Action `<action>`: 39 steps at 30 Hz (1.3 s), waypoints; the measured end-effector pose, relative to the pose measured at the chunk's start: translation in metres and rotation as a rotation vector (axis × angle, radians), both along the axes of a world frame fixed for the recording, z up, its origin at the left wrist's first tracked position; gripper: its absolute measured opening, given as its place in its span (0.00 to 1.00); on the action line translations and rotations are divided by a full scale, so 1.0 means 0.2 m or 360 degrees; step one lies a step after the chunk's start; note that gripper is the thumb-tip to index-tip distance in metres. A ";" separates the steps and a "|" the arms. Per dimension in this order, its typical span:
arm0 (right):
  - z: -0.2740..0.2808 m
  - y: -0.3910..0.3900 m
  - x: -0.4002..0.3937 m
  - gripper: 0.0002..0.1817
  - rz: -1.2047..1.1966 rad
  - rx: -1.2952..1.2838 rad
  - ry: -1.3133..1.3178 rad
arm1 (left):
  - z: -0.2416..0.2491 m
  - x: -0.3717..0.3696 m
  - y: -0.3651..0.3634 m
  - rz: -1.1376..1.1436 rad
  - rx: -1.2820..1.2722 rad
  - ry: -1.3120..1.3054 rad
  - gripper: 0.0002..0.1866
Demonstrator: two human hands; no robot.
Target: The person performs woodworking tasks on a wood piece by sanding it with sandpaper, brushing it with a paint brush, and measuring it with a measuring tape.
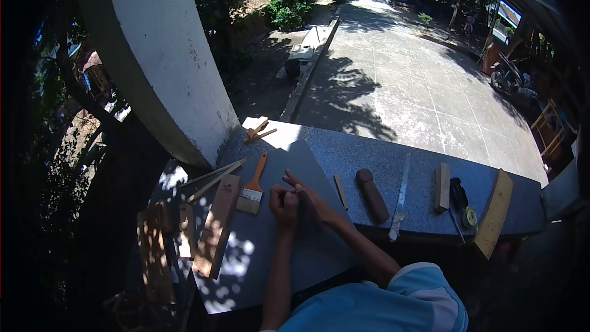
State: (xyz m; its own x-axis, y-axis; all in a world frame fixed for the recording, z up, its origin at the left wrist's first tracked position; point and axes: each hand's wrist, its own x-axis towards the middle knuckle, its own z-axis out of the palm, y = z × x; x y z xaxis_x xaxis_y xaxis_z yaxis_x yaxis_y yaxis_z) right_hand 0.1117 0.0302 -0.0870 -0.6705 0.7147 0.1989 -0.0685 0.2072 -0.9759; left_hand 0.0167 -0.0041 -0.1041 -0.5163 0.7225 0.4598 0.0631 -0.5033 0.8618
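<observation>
Over the grey board (329, 240), my left hand (284, 205) is closed in a fist, its thumb side up. My right hand (307, 195) is beside it, touching or nearly touching, with a finger or two stretched to the upper left. A dark brown piece (310, 214), seemingly wood, runs down from the right palm between my hands; its upper end is hidden by the fingers. Whether the left fist also grips something, I cannot see. Left of my hands lies a paintbrush (255, 181) with an orange handle, next to a long brown wooden block (219, 227) with a carved mark.
To the right on the speckled counter (332, 147) lie a thin wood strip (341, 191), a brown rounded wooden piece (372, 197), a metal ruler (401, 193), a pale block (442, 188), a tape roll (469, 217) and a yellowish plank (495, 214). A white pillar (166, 49) rises at the left.
</observation>
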 end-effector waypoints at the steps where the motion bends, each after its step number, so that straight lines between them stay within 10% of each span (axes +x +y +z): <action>1: 0.08 -0.02 -0.01 0.35 0.0061 0.0112 0.0062 | -0.05 -0.03 0.00 -0.0003 -0.0110 -0.0050 0.04; 7: -0.24 0.13 -0.01 0.34 -0.0030 0.0036 -0.0014 | -0.03 0.01 -0.01 0.0087 -0.0081 0.0018 0.04; 11: 0.08 -0.02 0.01 0.30 0.0085 0.0230 0.0113 | -0.07 -0.03 0.04 0.0079 -0.0070 -0.0111 0.05; 14: -0.30 0.16 -0.05 0.29 -0.0164 -0.0046 -0.0239 | -0.04 0.01 -0.01 0.0260 -0.0161 0.0186 0.08; 17: 0.05 -0.02 -0.06 0.30 -0.0051 0.0332 0.0069 | -0.05 -0.04 0.04 0.0161 -0.0149 0.0245 0.14; 39: -0.09 0.16 -0.20 0.31 0.0032 0.0026 -0.0067 | 0.02 -0.17 -0.05 0.0026 -0.0718 0.0334 0.20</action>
State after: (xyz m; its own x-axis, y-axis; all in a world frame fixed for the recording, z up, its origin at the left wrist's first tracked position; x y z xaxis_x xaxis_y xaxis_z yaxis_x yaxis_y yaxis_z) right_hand 0.0709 0.0613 -0.1045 -0.6926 0.6981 0.1815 -0.0316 0.2220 -0.9745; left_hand -0.0173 -0.0139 -0.1002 -0.4591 0.8659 0.1985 0.2632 -0.0808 0.9613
